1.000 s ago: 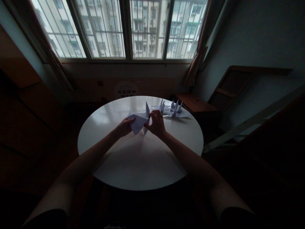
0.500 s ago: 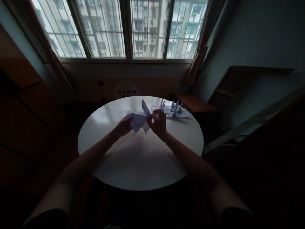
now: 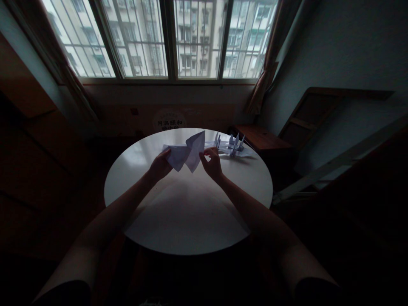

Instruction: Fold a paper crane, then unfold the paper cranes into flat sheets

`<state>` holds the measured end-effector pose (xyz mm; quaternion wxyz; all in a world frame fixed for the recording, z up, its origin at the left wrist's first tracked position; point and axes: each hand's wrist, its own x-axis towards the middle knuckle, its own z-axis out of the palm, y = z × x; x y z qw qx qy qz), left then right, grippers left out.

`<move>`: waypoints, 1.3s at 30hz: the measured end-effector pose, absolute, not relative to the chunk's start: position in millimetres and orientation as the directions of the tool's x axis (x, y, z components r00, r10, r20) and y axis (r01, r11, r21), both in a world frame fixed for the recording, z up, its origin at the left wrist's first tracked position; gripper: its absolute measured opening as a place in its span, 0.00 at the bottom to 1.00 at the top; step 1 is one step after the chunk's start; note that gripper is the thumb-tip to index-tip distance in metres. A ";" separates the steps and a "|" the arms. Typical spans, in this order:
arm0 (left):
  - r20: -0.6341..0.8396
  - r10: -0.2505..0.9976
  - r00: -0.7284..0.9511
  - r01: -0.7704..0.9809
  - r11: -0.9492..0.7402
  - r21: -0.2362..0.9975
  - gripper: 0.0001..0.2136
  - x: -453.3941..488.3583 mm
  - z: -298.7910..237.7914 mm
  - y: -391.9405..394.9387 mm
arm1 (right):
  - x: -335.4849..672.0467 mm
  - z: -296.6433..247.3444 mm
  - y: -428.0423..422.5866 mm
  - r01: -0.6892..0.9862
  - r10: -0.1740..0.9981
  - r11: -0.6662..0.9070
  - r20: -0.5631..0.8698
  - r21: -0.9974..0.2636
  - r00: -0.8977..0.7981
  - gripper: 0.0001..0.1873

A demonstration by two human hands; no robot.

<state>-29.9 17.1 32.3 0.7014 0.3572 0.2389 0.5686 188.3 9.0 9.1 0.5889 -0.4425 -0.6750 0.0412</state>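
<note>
Thin paper, matt and smooth with crisp creases, forms the folded piece [image 3: 179, 158] above the table [image 3: 188, 216], and the folded figures [image 3: 236, 146] near the table's far right edge look like the same dull paper. The tabletop itself is smooth and softly glossy, catching pale reflections toward its far left edge. Past its far right edge, the low cabinet [image 3: 263, 138] looks like faintly shiny wood, and the gathered curtain [image 3: 262, 91] is matt cloth.
</note>
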 end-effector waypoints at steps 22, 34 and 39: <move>0.014 0.959 0.283 -0.384 0.100 0.918 0.13 -36.7 23.6 21.2 | 215.3 15.2 33.5 -0.039 0.876 0.458 0.444 -0.888 0.190 0.31; 0.076 0.995 0.058 0.142 -0.083 0.986 0.40 -61.4 5.6 41.6 | 221.1 -5.5 39.5 0.317 0.980 0.200 0.186 -0.927 -0.074 0.13; 0.471 0.874 0.119 0.642 -0.430 0.635 0.31 -55.1 2.2 31.1 | 213.4 -18.8 34.8 0.561 0.908 0.420 0.328 -0.714 -0.262 0.19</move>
